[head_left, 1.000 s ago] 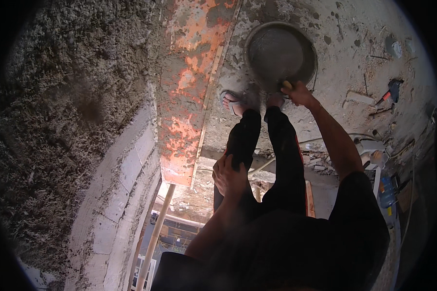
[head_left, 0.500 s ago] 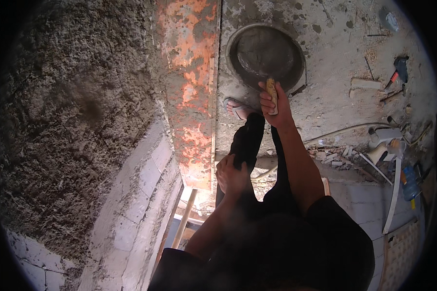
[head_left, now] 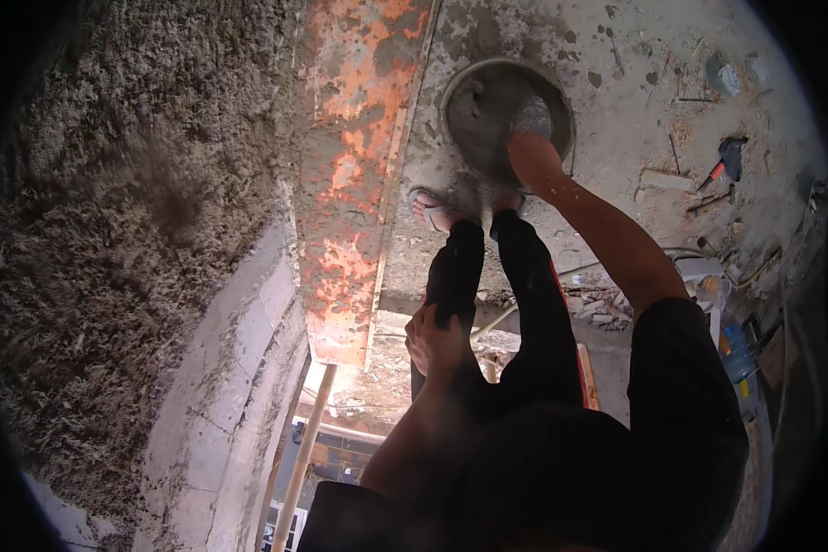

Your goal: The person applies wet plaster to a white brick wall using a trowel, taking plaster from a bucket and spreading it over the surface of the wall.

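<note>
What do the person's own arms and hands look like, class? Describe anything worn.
Short, plain black sleeves leave both forearms bare. The left hand wears no glove, and no watch or band shows on either forearm. The right hand is too unclear for finer detail.

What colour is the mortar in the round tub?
The mortar is dark grey; it shows best in the head view.
</note>
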Demonstrator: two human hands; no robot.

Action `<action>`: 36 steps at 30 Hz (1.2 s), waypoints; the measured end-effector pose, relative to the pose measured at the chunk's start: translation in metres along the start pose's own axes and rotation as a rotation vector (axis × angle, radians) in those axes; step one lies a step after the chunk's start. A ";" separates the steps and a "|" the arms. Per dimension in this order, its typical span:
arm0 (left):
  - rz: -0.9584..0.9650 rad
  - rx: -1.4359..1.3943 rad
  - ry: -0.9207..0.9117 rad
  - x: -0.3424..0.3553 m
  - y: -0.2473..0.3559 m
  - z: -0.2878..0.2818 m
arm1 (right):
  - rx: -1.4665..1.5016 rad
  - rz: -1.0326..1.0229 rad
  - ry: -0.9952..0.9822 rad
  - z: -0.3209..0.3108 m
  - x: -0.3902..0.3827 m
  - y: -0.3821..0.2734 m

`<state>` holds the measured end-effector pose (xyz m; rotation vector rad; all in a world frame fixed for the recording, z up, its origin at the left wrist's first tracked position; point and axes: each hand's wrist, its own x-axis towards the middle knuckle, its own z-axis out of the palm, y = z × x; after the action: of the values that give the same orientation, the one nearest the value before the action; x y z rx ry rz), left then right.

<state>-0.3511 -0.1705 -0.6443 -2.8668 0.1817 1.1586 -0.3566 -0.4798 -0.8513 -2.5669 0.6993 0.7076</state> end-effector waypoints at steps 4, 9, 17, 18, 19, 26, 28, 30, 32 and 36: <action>-0.085 -0.021 -0.032 -0.007 -0.005 0.005 | -0.110 -0.101 -0.227 -0.094 -0.028 0.006; -0.043 0.004 -0.011 -0.008 -0.013 0.006 | -0.271 -0.003 -0.139 -0.110 0.064 0.023; -0.045 -0.025 -0.034 -0.005 -0.016 0.002 | -0.479 -0.382 -0.295 -0.011 0.041 -0.048; -0.075 -0.016 -0.106 -0.003 -0.015 -0.002 | -0.493 -0.475 -0.280 -0.014 0.029 -0.044; -0.063 -0.020 -0.104 -0.001 -0.013 -0.003 | -0.499 -0.465 -0.275 -0.017 0.021 -0.038; -0.109 -0.055 -0.093 -0.006 -0.019 0.000 | -0.350 -0.176 -0.212 -0.111 -0.020 0.030; -0.118 -0.052 -0.099 -0.007 -0.023 -0.001 | -0.365 -0.134 -0.108 -0.103 -0.013 0.060; -0.108 -0.054 -0.079 -0.005 -0.024 -0.002 | -0.377 0.008 -0.015 -0.069 0.014 0.082; -0.100 -0.061 -0.090 -0.002 -0.025 0.003 | -0.309 0.065 -0.059 -0.011 0.021 0.079; -0.110 -0.042 -0.066 -0.004 -0.034 0.008 | -0.037 0.097 -0.252 0.055 0.011 0.031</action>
<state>-0.3555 -0.1361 -0.6472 -2.8280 -0.0033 1.2477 -0.3856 -0.4818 -0.9077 -2.4299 0.7351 1.0619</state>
